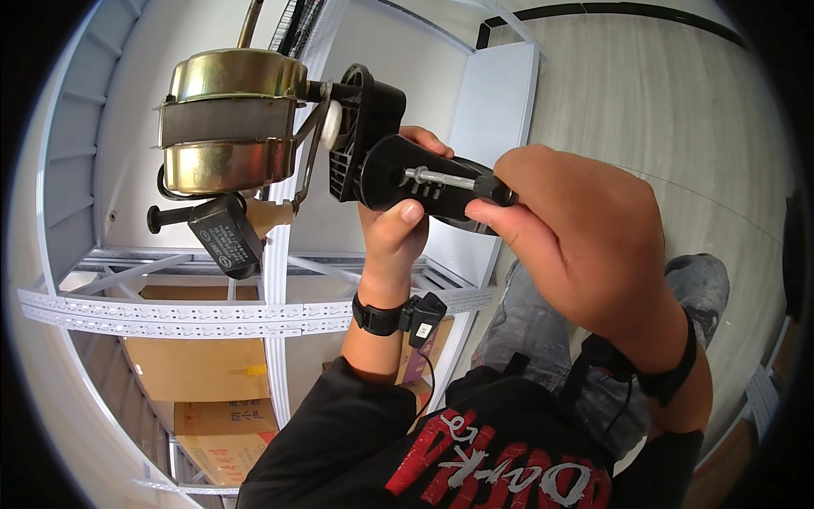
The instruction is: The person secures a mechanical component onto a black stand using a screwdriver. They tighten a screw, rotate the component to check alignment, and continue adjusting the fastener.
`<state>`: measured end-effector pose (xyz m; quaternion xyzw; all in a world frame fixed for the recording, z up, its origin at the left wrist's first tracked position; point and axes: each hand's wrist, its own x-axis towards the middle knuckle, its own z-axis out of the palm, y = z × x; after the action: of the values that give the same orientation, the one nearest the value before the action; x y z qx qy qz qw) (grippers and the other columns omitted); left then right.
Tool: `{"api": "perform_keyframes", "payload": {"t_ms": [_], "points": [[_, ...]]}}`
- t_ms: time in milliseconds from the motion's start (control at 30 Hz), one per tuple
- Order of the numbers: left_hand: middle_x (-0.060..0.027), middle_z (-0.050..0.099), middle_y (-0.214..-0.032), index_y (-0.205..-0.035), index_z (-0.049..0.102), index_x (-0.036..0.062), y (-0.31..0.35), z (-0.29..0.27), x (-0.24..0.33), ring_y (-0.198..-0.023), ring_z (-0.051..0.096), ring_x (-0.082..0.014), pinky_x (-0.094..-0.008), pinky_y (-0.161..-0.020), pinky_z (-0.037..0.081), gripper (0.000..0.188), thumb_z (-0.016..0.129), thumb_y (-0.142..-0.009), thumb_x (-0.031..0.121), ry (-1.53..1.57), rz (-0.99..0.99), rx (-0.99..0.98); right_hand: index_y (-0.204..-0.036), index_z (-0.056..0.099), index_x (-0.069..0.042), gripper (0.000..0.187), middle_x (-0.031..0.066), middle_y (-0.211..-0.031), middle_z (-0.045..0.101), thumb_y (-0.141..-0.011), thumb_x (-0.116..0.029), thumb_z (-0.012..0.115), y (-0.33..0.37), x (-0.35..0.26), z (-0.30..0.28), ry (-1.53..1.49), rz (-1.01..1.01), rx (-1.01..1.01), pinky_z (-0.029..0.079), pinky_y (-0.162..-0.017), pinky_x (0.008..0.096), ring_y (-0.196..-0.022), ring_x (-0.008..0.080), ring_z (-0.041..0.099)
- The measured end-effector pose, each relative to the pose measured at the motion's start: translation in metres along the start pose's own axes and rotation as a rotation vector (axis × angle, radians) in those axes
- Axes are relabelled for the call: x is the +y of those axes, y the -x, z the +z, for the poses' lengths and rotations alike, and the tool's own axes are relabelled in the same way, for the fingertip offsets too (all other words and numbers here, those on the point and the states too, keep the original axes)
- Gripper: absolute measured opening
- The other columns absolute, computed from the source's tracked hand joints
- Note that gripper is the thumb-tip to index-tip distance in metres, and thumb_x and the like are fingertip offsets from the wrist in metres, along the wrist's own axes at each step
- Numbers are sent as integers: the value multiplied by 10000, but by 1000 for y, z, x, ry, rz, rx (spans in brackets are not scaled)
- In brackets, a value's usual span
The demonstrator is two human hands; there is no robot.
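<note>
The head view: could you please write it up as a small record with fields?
Left hand: gripping black plastic housing
Right hand: holding black knob of silver bolt
Bolt tip: at the housing; insertion depth unclear
Left of housing: brass-and-grey motor
Below motor: small black box
Background: white metal shelving, cardboard boxes

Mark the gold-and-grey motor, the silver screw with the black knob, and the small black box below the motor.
Motor (225,124): head view, on its grey middle band.
Silver screw (448,179): head view, on its metal shank.
Small black box (222,227): head view, on its printed face.
</note>
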<state>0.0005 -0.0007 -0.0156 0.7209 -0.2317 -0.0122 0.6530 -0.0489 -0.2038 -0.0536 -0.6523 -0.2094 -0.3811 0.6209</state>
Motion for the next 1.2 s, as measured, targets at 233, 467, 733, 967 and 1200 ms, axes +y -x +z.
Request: {"api": "perform_keyframes", "payload": {"t_ms": [233, 467, 733, 967, 1200], "points": [[-136, 567, -1152, -1166, 576, -10, -1, -13, -6, -1071, 598, -241, -380, -928, 519, 613, 768, -708, 349, 32, -36, -50, -866, 619, -1, 210, 95, -678, 544, -771, -74, 792, -1, -5, 8, 57, -48, -25, 384, -483, 319, -532, 253, 483], [-136, 584, -1130, -1161, 585, -22, 1, -11, -3, -1049, 611, -243, -382, -923, 525, 582, 778, -700, 275, 76, -25, -16, -877, 610, 0, 231, 98, -679, 527, -747, -54, 794, -12, -12, 12, 132, -68, -47, 381, -483, 342, -547, 268, 481], [-125, 607, -1107, -1154, 593, -24, -4, -10, 1, -1022, 615, -221, -357, -908, 516, 563, 775, -701, 257, 83, -18, 1, -840, 575, -29, 248, 91, -658, 490, -743, -95, 793, -24, -20, 14, 315, -101, -135, 365, -485, 363, -551, 281, 466], [-120, 620, -1173, -1249, 568, -4, -10, -16, 4, -1081, 603, -207, -352, -973, 467, 690, 786, -749, 417, 183, -26, -177, -840, 563, -22, 228, 124, -650, 467, -825, -132, 762, -26, -42, 16, 390, 52, -186, 371, -498, 367, -549, 302, 453], [-155, 573, -1343, -1376, 493, -12, -14, -27, 6, -1235, 556, -241, -382, -1075, 415, 625, 624, -953, 428, 477, -10, -397, -825, 558, -47, 214, 84, -576, 522, -915, -186, 694, -22, -62, 16, 287, 319, -158, 392, -481, 342, -481, 224, 509]]}}
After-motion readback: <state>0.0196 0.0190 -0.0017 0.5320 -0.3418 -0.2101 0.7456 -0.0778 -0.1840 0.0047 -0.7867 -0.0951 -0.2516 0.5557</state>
